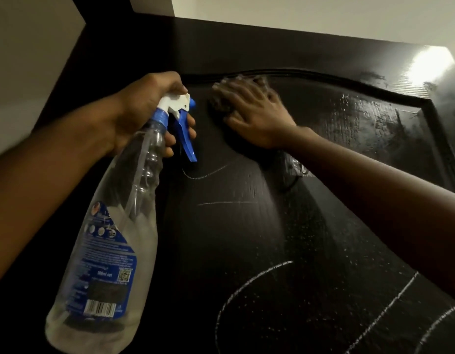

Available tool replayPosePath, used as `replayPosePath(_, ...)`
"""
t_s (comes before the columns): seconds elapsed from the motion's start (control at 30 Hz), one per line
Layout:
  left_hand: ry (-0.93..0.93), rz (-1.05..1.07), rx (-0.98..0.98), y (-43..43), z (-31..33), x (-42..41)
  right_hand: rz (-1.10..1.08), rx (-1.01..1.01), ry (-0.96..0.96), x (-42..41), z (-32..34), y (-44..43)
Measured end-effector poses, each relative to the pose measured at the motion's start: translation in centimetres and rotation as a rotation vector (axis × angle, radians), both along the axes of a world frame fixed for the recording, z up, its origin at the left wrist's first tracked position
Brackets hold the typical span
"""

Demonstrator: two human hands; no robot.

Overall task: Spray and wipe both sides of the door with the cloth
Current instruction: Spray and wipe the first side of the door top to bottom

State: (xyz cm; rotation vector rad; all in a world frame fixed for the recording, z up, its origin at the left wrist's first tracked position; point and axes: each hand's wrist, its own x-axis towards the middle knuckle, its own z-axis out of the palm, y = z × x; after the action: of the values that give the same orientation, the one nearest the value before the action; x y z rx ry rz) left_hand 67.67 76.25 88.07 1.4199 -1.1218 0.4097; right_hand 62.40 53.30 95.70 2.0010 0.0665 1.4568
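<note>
Here, a big dark door (247,226) fills most of the frame, from the upper middle down to the bottom right. It is almost black, with a raised curved edge running across the top part. The left hand (144,116) sits in the upper left middle of the frame and its grip is closed around the neck of a spray bottle (114,226). The bottle is clear plastic with a white and blue top, a blue trigger and a blue label. It hangs down toward the lower left of the frame, tilted, with its nozzle near the door. The fingers (189,123) curl in just behind the trigger. The right hand (254,111) is in the upper middle of the frame, just right of the nozzle. It lies flat on the door with fingers spread, pressing down on a dark cloth (220,103). Only a small bit of the cloth peeks out near the fingertips, and the hand looks a bit blurred. The door to the right of this hand looks wet and shiny, with small drops on it. A bright light patch (428,62) shines on the door in the upper right. Thin pale curved lines (247,284) mark the door in the lower middle. A pale wall (30,60) shows in the upper left.
</note>
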Motion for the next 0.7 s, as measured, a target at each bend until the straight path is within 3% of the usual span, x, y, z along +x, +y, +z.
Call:
replayPosePath(0.1, -0.013, -0.015, 0.028, 0.8, 0.0, 0.9, -0.029, -0.183, 0.109, -1.0, -0.9, -1.6)
replayPosePath(0.27, 0.003, -0.072, 0.076, 1.8, -0.3, 2.0, 0.045, 0.406, -0.349, -2.2, 1.3, -4.0)
replayPosePath(0.47, -0.003, -0.082, 0.101, 2.3, -0.7, 3.3, 0.060, 0.570, -0.412, -0.8, 0.9, -2.1)
replayPosePath(0.7, -0.009, -0.062, 0.013, 5.9, -0.9, 4.8, 0.058, 0.442, -0.341, 3.2, 0.9, 3.0)
